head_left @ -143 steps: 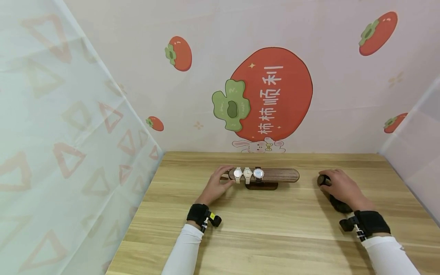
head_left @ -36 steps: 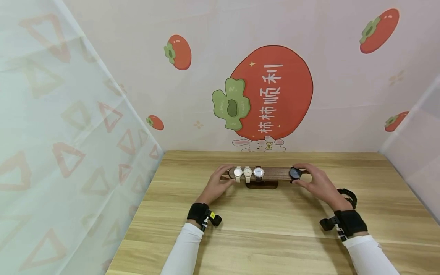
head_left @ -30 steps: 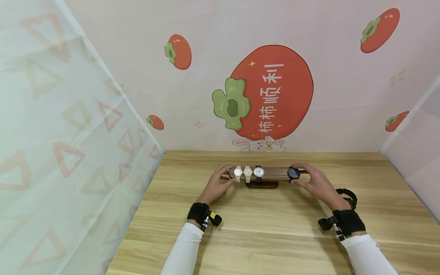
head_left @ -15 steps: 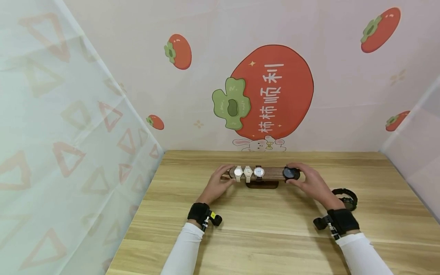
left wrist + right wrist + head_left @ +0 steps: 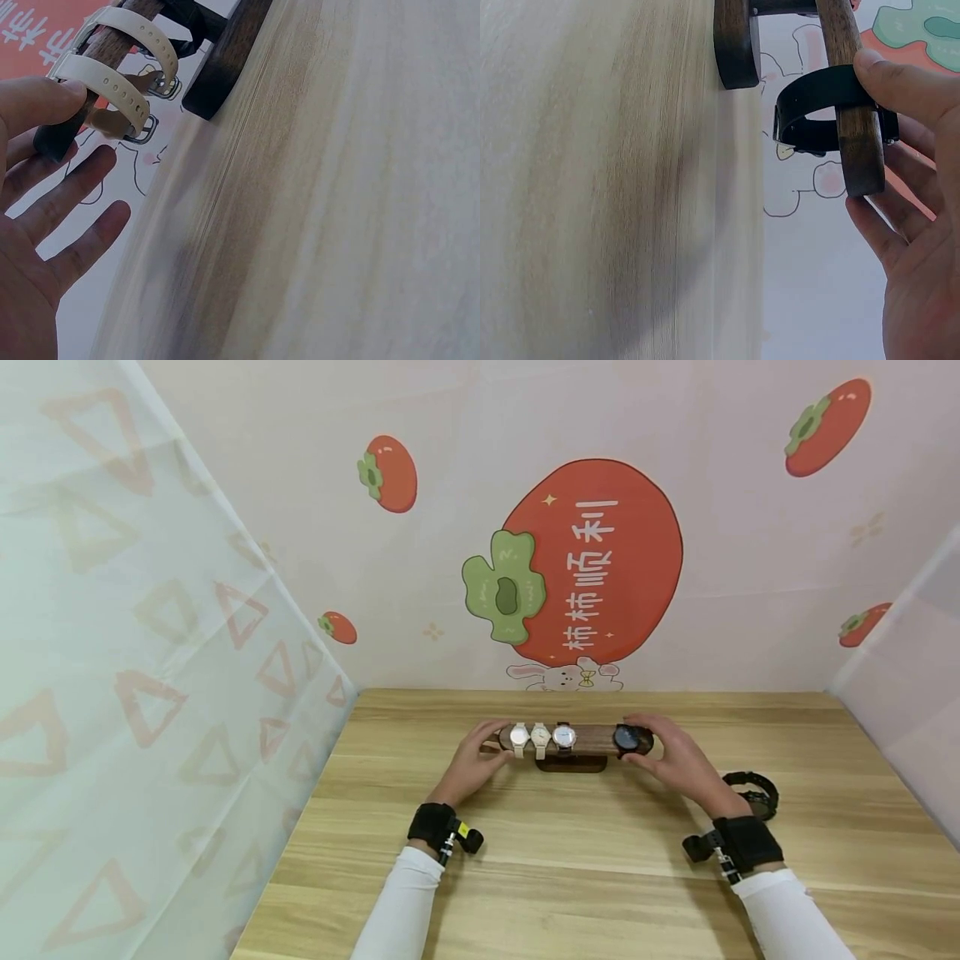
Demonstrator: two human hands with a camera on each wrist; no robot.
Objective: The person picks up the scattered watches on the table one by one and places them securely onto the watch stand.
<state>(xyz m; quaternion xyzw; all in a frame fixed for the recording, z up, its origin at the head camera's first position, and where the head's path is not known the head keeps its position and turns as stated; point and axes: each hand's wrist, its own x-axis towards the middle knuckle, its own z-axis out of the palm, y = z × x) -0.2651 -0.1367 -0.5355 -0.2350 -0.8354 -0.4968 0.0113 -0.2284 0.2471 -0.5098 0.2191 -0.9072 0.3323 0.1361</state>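
A dark wooden watch stand (image 5: pixel 600 741) has a long bar on a small base. Two pale-strapped watches, a white-faced one (image 5: pixel 519 737) and a cream one (image 5: pixel 540 737), sit near its left end. Beside them is a silver-cased watch (image 5: pixel 565 737) on a dark strap. My left hand (image 5: pixel 472 768) grips the bar's left end between thumb and fingers; the left wrist view shows its other fingers spread. With my right hand (image 5: pixel 678 760) I pinch a black watch (image 5: pixel 627 738), its strap looped round the right part of the bar. The right wrist view shows my thumb on that strap (image 5: pixel 817 90).
Another black watch (image 5: pixel 763 797) lies on the wooden table (image 5: pixel 570 877), close to my right wrist. Behind the table stands a wall covering (image 5: pixel 435 568) printed with persimmons. A camera on a black band is strapped to each wrist.
My right hand has come left from the table's right side and slid the black watch over the bar's right end, then inward. My left hand stays on the left end.
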